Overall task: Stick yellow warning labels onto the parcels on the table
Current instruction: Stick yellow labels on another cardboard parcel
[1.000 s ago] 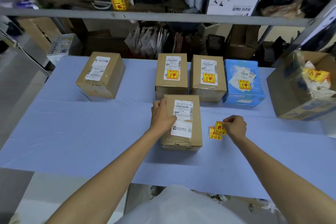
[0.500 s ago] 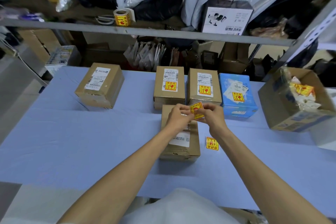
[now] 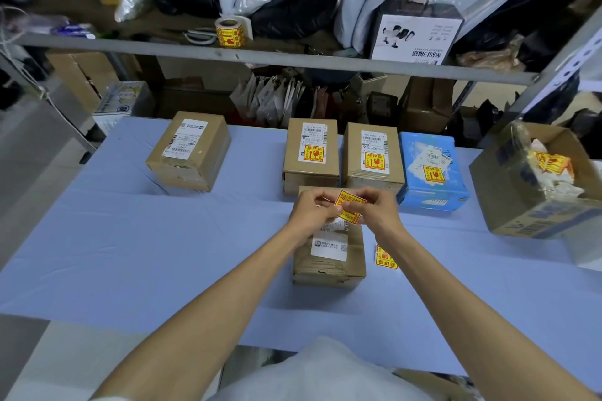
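Observation:
My left hand (image 3: 312, 212) and my right hand (image 3: 374, 210) both pinch one yellow warning label (image 3: 349, 209) above the near brown parcel (image 3: 329, 257), which lies in front of me with a white shipping label on top. A second yellow label (image 3: 384, 257) lies on the blue table (image 3: 130, 254) just right of that parcel. Behind stand two brown parcels (image 3: 311, 153) (image 3: 373, 158) and a blue parcel (image 3: 430, 169), each bearing a yellow label. A brown parcel (image 3: 189, 150) at the far left shows only a white shipping label.
An open cardboard box (image 3: 527, 192) holding crumpled label backing stands at the right table edge. A roll of yellow labels (image 3: 229, 31) and scissors sit on the metal shelf behind the table, amid bags and boxes. Shelf uprights flank both sides.
My right hand lifted one label off the table and brought it over the near parcel. My left hand left the parcel's top and joined it on the label.

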{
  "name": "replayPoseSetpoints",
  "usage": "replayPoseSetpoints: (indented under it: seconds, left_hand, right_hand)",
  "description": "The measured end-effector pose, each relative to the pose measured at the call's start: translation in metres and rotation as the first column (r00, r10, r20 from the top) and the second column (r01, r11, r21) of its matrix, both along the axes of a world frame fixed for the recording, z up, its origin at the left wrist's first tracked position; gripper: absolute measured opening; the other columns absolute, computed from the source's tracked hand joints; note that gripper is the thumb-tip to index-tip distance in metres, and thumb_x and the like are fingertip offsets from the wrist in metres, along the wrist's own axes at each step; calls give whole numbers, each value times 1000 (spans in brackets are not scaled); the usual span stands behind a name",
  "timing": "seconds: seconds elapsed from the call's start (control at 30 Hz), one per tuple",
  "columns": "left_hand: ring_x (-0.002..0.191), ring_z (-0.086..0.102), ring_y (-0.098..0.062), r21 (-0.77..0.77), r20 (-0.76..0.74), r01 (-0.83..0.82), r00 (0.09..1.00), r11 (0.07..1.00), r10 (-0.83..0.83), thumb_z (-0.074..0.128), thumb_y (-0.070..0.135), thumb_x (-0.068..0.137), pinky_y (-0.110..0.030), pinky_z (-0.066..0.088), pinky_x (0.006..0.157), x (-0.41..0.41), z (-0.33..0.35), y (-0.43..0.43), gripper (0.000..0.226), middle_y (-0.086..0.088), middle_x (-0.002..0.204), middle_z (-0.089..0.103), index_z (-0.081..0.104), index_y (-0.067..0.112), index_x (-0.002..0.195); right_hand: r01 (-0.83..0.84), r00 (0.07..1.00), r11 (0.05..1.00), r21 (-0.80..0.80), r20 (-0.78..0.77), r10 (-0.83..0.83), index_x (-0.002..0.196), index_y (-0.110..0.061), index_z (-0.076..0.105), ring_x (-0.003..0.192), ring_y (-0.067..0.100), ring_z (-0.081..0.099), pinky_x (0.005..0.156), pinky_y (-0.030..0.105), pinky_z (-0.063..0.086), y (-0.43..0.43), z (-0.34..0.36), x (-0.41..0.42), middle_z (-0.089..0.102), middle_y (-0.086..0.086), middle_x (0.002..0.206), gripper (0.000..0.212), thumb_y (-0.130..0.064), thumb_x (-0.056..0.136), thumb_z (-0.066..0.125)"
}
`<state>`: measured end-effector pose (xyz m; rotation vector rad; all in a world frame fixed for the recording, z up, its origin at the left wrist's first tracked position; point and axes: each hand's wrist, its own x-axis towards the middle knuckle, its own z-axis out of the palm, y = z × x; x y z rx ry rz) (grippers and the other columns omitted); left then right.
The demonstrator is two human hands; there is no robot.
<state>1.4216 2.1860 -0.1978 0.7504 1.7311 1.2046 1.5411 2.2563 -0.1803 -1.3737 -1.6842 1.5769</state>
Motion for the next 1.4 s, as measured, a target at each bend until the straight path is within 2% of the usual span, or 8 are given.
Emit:
replayPoseSetpoints:
  seconds: [0.13, 0.27, 0.37, 0.5, 0.7, 0.87, 1.07, 1.4]
  left_hand:
    - [85, 66, -16, -21, 58, -38, 998, 999, 40, 73, 12, 82, -19, 57, 66, -1, -1, -2, 16, -5, 94, 66, 63, 11, 95]
    - [86, 67, -19, 1, 35, -114, 993, 994, 113, 74, 12, 81, -21, 56, 67, -5, -2, -4, 17, -6, 93, 68, 63, 13, 94]
    - [91, 67, -21, 43, 58, -144, 988, 989, 141, 72, 8, 82, -24, 57, 71, -12, 0, -5, 19, -8, 96, 68, 62, 14, 96]
    - [88, 68, -17, 4, 13, -71, 997, 997, 71, 68, 11, 85, -24, 57, 73, -16, 0, -7, 19, -6, 98, 67, 61, 13, 103]
    - [73, 64, -9, -36, -19, 21, 1000, 999, -22, 55, 18, 93, -24, 52, 66, -13, 0, -9, 12, 0, 83, 66, 66, 13, 94]
    - [72, 63, -9, -51, -72, 60, 995, 997, -63, 60, 19, 91, -22, 50, 63, -15, 0, -10, 12, 1, 82, 65, 66, 10, 95]
    - [71, 62, -10, -98, -134, 103, 984, 990, -115, 61, 22, 90, -26, 52, 70, -20, 2, -10, 14, -3, 84, 66, 67, 10, 93]
    - [69, 63, -7, -112, -136, 104, 983, 988, -119, 58, 20, 92, -15, 47, 59, -28, 6, -11, 16, -3, 87, 67, 69, 8, 93]
  right_hand:
    - [28, 1000, 999, -18, -11, -29, 90, -6, 68, 84, 21, 68, 68, 25, 53, -1, -3, 0, 69, 8, 90, 10, -2, 82, 71]
    - [80, 997, 996, -24, -12, -81, 83, -10, 64, 83, 21, 69, 72, 31, 58, -3, -6, -1, 70, 9, 90, 12, 0, 81, 71]
    - [118, 992, 992, -43, -37, -119, 83, -9, 62, 81, 19, 69, 64, 25, 57, -5, -7, -1, 70, 10, 89, 14, 2, 81, 70]
    - [148, 988, 988, -40, -39, -150, 88, -8, 62, 81, 17, 69, 62, 22, 56, -5, -10, 0, 70, 8, 90, 12, 0, 83, 69]
    - [149, 988, 989, -9, -32, -149, 90, -12, 62, 77, 10, 67, 58, 16, 52, -7, -9, -2, 67, -1, 83, 13, -1, 84, 68]
    - [140, 989, 990, -25, -47, -141, 92, -10, 63, 81, 13, 68, 60, 18, 52, -8, -9, -4, 69, 2, 87, 13, -1, 84, 68]
    - [135, 990, 991, -27, -31, -136, 92, -11, 63, 81, 13, 67, 64, 20, 52, -7, -9, -6, 68, 3, 89, 12, -2, 84, 68]
    - [83, 995, 996, -27, -45, -84, 89, -10, 62, 78, 14, 67, 63, 20, 51, -4, -7, -14, 69, 4, 86, 11, -1, 85, 67]
